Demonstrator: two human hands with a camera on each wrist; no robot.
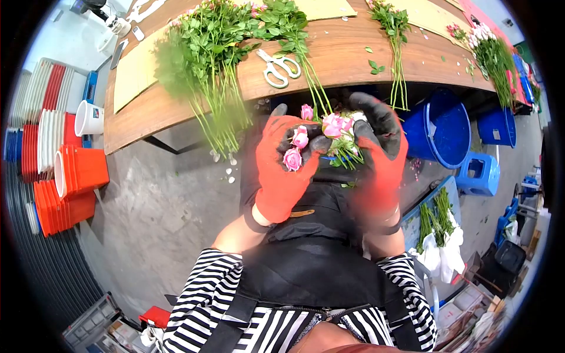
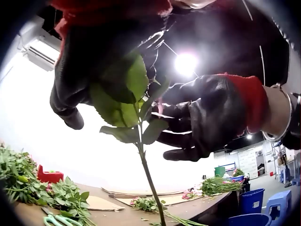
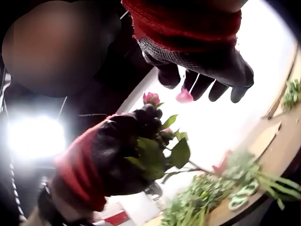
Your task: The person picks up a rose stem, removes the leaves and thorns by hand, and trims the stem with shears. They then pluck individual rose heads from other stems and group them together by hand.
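My left hand (image 1: pixel 278 170), in a red glove with black palm and fingers, holds a spray of pink roses (image 1: pixel 292 159) above the lap. Several blooms show around its fingers, with a larger pink rose (image 1: pixel 334 125) between the two hands. In the left wrist view a leafy rose stem (image 2: pixel 149 181) hangs below that hand. My right hand (image 1: pixel 389 144), gloved alike, is beside the blooms with fingers loosely bent and apart. A loose pink petal (image 3: pixel 185 96) shows by its fingertips in the right wrist view.
Ahead stands a wooden table (image 1: pixel 170 120) with bundles of roses (image 1: pixel 206 53), scissors (image 1: pixel 276 67) and scattered leaves. Blue buckets (image 1: pixel 438 126) and a blue stool (image 1: pixel 478 174) are at the right. Orange crates (image 1: pixel 82 167) are stacked left. White-wrapped stems (image 1: pixel 438 235) lie at the lower right.
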